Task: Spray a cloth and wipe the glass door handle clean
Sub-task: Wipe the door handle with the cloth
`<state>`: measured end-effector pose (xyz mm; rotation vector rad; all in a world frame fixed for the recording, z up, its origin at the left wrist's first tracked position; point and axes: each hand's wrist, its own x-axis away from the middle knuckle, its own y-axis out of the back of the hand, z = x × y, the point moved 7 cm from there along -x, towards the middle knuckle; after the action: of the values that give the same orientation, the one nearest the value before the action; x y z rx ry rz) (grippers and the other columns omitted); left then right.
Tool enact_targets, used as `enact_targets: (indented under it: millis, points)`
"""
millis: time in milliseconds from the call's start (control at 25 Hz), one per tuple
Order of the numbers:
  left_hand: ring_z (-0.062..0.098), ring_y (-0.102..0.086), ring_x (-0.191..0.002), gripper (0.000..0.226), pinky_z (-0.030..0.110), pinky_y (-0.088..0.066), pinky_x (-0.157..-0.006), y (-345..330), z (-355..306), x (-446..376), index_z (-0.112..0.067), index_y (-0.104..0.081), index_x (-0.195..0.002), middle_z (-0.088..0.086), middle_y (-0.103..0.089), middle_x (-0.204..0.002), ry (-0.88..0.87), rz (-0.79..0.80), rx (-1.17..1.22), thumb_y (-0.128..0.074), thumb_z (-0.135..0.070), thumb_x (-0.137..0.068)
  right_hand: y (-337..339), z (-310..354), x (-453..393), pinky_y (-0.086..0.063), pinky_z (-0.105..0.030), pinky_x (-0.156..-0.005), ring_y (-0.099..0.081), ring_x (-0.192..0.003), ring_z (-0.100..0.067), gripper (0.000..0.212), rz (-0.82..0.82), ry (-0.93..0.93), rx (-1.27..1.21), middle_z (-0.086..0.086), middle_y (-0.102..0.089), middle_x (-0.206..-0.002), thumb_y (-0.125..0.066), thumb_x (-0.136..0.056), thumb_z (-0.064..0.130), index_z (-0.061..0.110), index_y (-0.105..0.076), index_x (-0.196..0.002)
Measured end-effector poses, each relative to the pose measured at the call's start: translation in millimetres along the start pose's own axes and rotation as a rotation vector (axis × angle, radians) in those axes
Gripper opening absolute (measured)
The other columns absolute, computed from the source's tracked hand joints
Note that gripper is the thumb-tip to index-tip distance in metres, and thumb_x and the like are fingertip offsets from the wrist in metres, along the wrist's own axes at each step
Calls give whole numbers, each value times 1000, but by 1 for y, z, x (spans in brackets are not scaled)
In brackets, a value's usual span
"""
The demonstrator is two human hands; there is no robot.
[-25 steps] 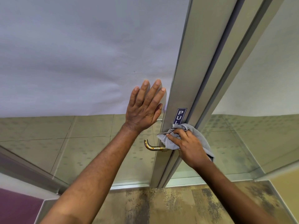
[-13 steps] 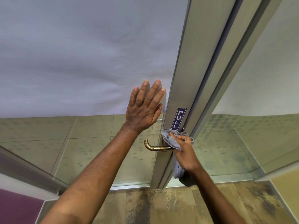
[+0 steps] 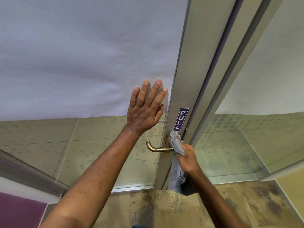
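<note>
A brass lever handle (image 3: 157,148) sticks out leftward from the metal door frame (image 3: 185,89), just below a blue PULL sticker (image 3: 181,119). My right hand (image 3: 187,159) grips a grey cloth (image 3: 176,144) and presses its bunched tip against the frame where the handle's base meets it; the rest of the cloth hangs down under my wrist. My left hand (image 3: 145,109) lies flat, fingers spread, on the frosted glass panel (image 3: 82,55) beside the frame. Brown stains show on the frame around the handle's base.
A second glass panel (image 3: 263,137) stands to the right of the frame, with tiled floor seen through the lower clear glass. Worn patterned carpet (image 3: 181,209) lies below, and a purple surface (image 3: 18,211) sits at the bottom left.
My right hand has turned and slid toward the frame, bunching the cloth from a spread drape over the handle's base into a narrow tip with the rest hanging down. My left hand has stayed put.
</note>
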<state>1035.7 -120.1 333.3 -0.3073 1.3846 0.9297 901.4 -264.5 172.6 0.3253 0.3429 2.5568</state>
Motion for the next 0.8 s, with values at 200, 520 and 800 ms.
enact_targets:
  millis: [200,520,800]
  points:
    - [28,2,-164,56,46,-3,-134,0,1,0,-18,-35,-161,9,-28,-167,5,-5,-9,-45,-37,-109,-2,0,0,-39,-43,-116,-34,-138,-27,74,71,210,692,-4,-32,-158,-56,-92,-4,33,-44,-155]
    - [28,4,-164,55,47,-4,-132,-1,0,0,-17,-36,-159,10,-33,-164,3,6,-17,-46,-36,-108,-33,-5,40,-32,-41,-123,-25,-153,-31,81,14,202,614,-14,-13,-168,-61,-99,8,19,-15,-165]
    - [27,3,-164,54,49,-7,-131,-3,0,1,-17,-37,-159,12,-34,-163,0,9,-7,-45,-35,-109,-63,-1,52,-46,-57,-111,-52,-138,-45,98,-140,405,1019,-27,-50,-152,-91,-64,13,1,-47,-151]
